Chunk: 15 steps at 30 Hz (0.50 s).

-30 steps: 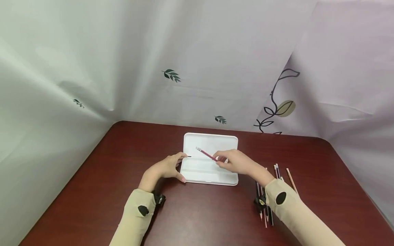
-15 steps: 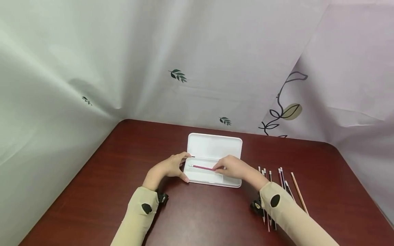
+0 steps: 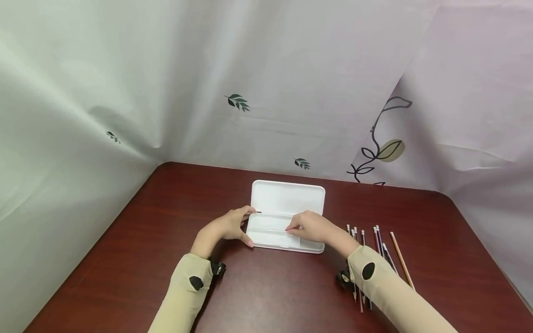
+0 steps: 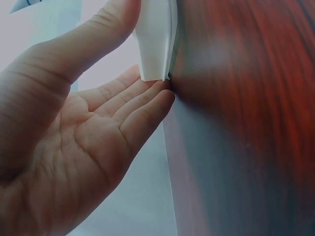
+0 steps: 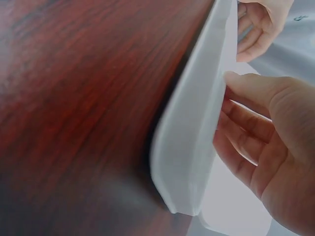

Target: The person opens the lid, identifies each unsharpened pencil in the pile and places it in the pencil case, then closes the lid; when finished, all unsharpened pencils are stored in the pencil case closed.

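The white pencil case [image 3: 275,240] lies with its lid [image 3: 287,198] swung up behind it. My left hand [image 3: 226,228] holds its left end, thumb at the front corner and fingers at the back. In the left wrist view those fingers [image 4: 145,115] lie against the case's end. My right hand [image 3: 311,226] reaches into the case, thumb and fingertips close together at a ridge inside. From the right wrist, the thumb [image 5: 256,91] shows right at the rim and the other fingers bend inward past it. The red pencil is hidden now, so I cannot tell whether the right fingertips still hold it.
Several pencils, some under the right forearm, lie on the dark red wooden table [image 3: 275,291] to the right. A lone wood-coloured pencil [image 3: 401,259] is the farthest right of them. A pale curtain [image 3: 266,83] with leaf prints hangs behind the table's back edge.
My right hand has lowered the red pencil from above the case into it, and the pencil has gone out of sight. The left hand stays at the case's left end.
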Tool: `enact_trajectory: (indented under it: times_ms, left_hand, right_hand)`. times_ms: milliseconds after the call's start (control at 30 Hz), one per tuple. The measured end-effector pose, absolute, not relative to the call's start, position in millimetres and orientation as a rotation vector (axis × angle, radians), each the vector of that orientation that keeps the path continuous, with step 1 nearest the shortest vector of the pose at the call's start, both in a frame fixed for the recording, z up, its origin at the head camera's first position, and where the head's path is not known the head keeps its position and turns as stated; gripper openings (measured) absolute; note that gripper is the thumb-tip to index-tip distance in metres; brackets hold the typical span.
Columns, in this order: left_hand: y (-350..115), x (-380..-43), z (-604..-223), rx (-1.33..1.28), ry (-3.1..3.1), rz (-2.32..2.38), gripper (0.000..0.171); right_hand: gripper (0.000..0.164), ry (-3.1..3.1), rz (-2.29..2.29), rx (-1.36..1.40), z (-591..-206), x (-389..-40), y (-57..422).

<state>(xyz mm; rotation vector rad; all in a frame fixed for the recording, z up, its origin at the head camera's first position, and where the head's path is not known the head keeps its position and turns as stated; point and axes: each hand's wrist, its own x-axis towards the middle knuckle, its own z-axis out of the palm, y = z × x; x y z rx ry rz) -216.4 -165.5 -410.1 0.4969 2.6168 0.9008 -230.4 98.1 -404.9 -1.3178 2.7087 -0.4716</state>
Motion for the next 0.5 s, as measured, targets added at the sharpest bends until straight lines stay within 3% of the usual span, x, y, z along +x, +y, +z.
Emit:
enact_trajectory:
  times_ms: [500]
  left_hand:
    - [-166,-216,-411,0.474,2.618,0.886,0.089]
  right_hand:
    - [0.027,2.670,-0.727,-1.153,-398,-220,147]
